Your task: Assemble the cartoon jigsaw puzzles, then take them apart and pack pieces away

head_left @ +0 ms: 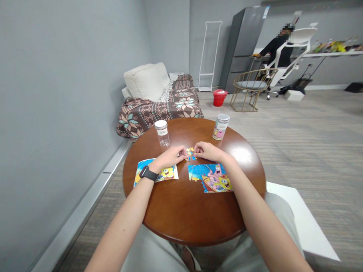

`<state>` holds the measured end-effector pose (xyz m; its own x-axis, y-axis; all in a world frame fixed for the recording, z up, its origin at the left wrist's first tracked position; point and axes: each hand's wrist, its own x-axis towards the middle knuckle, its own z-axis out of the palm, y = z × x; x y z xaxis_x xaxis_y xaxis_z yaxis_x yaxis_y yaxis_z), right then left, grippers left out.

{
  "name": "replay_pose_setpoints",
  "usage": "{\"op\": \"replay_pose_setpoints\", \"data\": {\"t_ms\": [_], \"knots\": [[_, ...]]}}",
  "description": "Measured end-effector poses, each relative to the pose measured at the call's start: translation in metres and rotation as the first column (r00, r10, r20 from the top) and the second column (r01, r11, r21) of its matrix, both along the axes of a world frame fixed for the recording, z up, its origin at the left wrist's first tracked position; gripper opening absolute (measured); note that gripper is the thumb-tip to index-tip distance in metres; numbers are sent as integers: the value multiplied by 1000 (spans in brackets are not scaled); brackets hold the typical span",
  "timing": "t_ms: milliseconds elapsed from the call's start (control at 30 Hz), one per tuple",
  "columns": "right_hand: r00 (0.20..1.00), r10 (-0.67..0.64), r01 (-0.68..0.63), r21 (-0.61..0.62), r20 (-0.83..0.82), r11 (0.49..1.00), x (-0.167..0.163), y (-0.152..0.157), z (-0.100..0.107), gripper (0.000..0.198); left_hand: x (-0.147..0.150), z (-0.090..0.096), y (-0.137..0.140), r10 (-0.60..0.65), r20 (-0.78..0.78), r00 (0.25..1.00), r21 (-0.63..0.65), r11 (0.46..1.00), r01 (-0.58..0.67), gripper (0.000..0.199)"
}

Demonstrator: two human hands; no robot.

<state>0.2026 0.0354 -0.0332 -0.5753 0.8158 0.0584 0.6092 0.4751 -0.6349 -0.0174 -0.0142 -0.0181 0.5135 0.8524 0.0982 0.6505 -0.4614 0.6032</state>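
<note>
A small heap of loose jigsaw pieces (190, 151), yellow and blue, lies on the round wooden table between my hands. My left hand (172, 155) reaches its left edge, fingers and thumb drawn together at the pieces. On the other side my right hand (209, 151) is curled, its fingertips down at the pieces. What either fingertip grip holds is too small to make out. Nearer me lies a partly joined cartoon jigsaw puzzle (211, 177), its lower left part open, and my right forearm covers its right end. Under my left wrist sits a printed picture sheet (170, 174).
A clear lidded jar (163, 134) stands at the table's back left, a picture-labelled jar (220, 127) at its back right. Beyond the round table (178, 212) are a covered sofa (161, 107), a red bin (219, 98) and a gold-framed chair (252, 86). Another person (277, 50) is at the far counter.
</note>
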Motion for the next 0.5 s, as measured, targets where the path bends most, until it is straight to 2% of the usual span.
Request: {"op": "replay_pose_setpoints", "data": {"t_ms": [100,233,400,500], "knots": [[1000,5,-5,15,-4,1000,0,0,0,9,-1,-3,2,-2,-18,1000,21,1000,3,6],[1000,18,-18,28,-5,999,-2,0,1,5,-2,-7,5,-19,-95,995,123,992,31,10],[999,2,0,46,-38,999,-2,-1,1,24,-2,-8,5,-12,-121,993,110,994,26,10],[999,4,-1,80,-33,997,-2,1,-1,27,-3,-8,6,-41,-119,992,103,993,53,15]]}}
